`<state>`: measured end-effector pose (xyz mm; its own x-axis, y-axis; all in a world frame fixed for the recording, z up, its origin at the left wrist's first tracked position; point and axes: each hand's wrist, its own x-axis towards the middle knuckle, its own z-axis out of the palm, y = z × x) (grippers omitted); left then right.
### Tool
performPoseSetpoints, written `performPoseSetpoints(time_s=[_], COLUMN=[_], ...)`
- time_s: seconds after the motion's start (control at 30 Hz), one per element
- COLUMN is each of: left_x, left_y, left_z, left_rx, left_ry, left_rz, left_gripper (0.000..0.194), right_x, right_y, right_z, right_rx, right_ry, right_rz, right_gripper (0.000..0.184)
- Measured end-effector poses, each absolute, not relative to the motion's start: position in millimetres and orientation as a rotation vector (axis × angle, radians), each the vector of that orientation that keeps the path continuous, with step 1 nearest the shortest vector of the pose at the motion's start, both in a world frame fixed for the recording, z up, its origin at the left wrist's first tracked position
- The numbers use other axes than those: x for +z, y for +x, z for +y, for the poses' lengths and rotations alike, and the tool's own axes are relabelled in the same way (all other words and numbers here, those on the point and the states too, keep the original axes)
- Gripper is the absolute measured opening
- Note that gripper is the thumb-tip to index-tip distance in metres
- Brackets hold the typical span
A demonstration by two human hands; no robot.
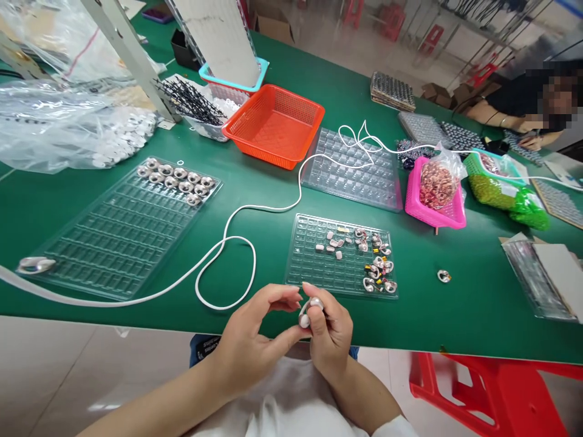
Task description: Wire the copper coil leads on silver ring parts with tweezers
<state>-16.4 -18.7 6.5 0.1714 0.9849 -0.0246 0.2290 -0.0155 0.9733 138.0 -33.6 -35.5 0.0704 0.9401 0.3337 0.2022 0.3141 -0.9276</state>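
Close to the table's front edge, my right hand [334,334] pinches a small silver-and-white C-shaped clip-on earbud [316,303] between thumb and fingers. My left hand [248,337] curves in from the other side. Its thumb tip reaches the earbud's lower end, while its index finger stands apart from the thumb. Just beyond my hands lies a clear plastic tray [310,267]. Several earbud pieces [378,264] with yellow-and-black bits sit on its right side, and small pale pink pieces [334,243] lie around its middle.
At left, a larger clear tray [122,224] bears several silver earbuds [170,181] and a lone one [36,264]. A white cable [255,207] winds across the table. Beyond stand an orange basket [273,130] and pink basket [437,209]. A loose earbud [444,276] lies right; a co-worker sits far right.
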Motion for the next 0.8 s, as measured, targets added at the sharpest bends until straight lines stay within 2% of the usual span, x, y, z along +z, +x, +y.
performPoseSetpoints(time_s=[0.1,0.23,0.37,0.5,0.6,0.8], left_x=[3,1,-1,-1,2,2], left_y=[-16,-18,-20,-21,-22,-25], left_z=[-15,-10,-7,-3,0,-1], left_rx=[1.067,1.090,1.027,0.915,0.892,0.891], left_ry=[1.576,1.541,1.205,1.005,1.051,1.141], left_rz=[1.164,1.036,0.992,0.935,0.951,0.998], left_gripper=[0.017,0.015,0.007,0.007,0.008,0.008], right_x=[-36,-36,-44,-46,-39,-29], right_y=[136,138,144,149,149,150], right_z=[-34,-34,-34,-34,-32,-29], right_rx=[0.820,0.869,1.061,1.254,1.338,1.348], right_ry=[-1.155,-1.117,-1.068,-1.018,-0.965,-0.979], right_rz=[-1.380,-1.393,-1.324,-1.200,-1.144,-1.178], right_gripper=[0.029,0.031,0.037,0.037,0.029,0.025])
